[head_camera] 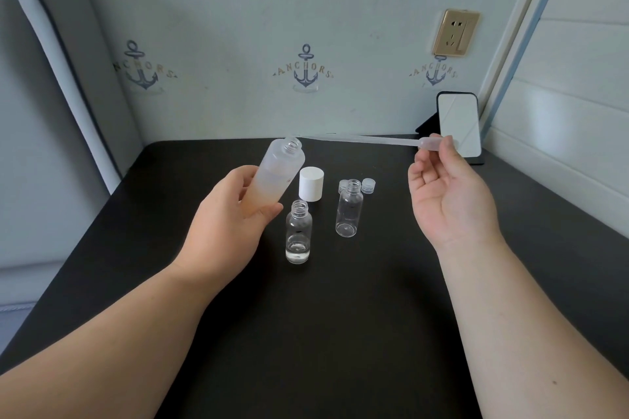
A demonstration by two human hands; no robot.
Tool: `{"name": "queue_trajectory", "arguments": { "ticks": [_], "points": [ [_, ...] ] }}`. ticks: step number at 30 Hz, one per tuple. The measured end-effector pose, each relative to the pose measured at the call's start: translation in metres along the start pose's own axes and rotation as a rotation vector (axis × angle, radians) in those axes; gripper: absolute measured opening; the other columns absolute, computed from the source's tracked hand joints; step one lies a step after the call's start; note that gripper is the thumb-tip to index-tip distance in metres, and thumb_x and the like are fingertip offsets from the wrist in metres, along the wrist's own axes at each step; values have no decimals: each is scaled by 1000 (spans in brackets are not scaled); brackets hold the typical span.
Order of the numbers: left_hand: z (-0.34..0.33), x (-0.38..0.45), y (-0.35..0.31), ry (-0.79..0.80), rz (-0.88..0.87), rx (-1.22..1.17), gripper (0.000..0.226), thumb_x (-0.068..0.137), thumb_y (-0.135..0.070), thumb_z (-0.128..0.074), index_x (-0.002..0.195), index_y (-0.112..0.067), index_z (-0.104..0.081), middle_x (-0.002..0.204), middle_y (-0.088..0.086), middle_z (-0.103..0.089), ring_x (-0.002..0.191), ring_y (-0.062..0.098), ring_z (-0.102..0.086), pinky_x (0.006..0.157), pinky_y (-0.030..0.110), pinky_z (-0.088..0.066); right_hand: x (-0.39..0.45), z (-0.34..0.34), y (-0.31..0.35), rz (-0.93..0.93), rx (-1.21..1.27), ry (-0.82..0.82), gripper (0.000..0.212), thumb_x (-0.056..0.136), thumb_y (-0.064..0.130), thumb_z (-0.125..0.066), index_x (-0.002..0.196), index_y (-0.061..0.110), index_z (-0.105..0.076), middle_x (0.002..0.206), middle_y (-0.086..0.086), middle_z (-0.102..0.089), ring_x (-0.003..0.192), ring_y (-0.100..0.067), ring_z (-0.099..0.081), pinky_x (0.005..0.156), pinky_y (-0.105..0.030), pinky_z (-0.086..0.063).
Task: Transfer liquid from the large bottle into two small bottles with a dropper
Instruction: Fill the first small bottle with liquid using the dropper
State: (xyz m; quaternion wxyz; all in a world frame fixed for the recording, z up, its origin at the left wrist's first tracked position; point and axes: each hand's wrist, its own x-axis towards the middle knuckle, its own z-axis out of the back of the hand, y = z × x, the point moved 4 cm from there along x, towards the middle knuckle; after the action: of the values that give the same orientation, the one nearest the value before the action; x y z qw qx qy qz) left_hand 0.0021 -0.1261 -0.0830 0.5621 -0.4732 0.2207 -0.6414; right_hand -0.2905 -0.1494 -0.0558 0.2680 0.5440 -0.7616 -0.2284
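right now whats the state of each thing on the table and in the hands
large bottle: uncapped, tilted, part full, held by left hand
dropper: about level, tip at the large bottle's mouth, bulb pinched by right hand
near small bottle: upright, uncapped, a little liquid
far small bottle: upright, uncapped, looks empty
white cap: off, standing on table
two clear caps: off, behind far small bottle

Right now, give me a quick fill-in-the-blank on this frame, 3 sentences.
1. The left hand grips the large bottle, tilted, with its cap ____.
2. The dropper is pinched at its bulb by the ____ hand.
3. Of the two small bottles, the ____ one holds some liquid; the far one looks empty.

Missing words: off; right; near
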Motion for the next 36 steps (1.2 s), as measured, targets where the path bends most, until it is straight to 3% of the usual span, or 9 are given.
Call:
{"name": "queue_trajectory", "arguments": {
  "ticks": [6,11,17,23,26,31,36],
  "points": [
    [1,1,1,-9,-4,30,41,89,-32,-73,112,-56,-49,107,-29,-60,95,4,-64,86,42,-56,0,1,2,18,-21,-13,14,99,19,-62,95,7,-68,87,2,-74,76,-10,-69,72,-21,-54],
    [3,1,-1,-19,-9,34,45,89,-33,-73,100,-67,-46,107,-38,-55,96,1,-62,83,40,-56,0,2,4,25,-20,-7,23,98,18,-64,82,9,-77,88,0,-73,76,-11,-68,73,-22,-54],
    [3,2,-1,-41,-57,100,42,88,-30,-74,104,-58,-46,106,-31,-57,103,-15,-49,75,15,-38,0,1,5,44,-44,9,30,98,18,-64,74,15,-81,88,1,-72,75,-9,-67,73,-21,-53],
    [3,3,1,-63,-95,214,35,87,-29,-73,116,-39,-55,103,-23,-54,100,-10,-48,75,15,-37,0,3,7,61,-46,-21,20,98,13,-63,83,13,-75,82,0,-72,68,-9,-63,66,-21,-52],
    [2,3,1,-66,-114,259,37,88,-28,-74,118,-38,-55,103,-25,-52,95,-3,-49,74,14,-35,1,3,8,68,-58,-2,17,97,11,-63,83,14,-71,80,-1,-71,64,-10,-59,63,-20,-50],
    [0,1,-2,-70,-148,294,41,86,-26,-76,122,-35,-57,111,-21,-52,97,5,-50,80,26,-39,-1,0,6,69,-104,66,27,96,7,-63,74,18,-75,81,-3,-70,65,-10,-58,65,-20,-49],
    [-1,1,-3,-70,-162,299,41,86,-25,-77,121,-34,-58,111,-21,-53,98,8,-52,82,29,-41,-1,-1,4,49,-102,91,17,95,4,-64,82,14,-71,82,-6,-71,67,-10,-62,67,-20,-51]
  ]
}}
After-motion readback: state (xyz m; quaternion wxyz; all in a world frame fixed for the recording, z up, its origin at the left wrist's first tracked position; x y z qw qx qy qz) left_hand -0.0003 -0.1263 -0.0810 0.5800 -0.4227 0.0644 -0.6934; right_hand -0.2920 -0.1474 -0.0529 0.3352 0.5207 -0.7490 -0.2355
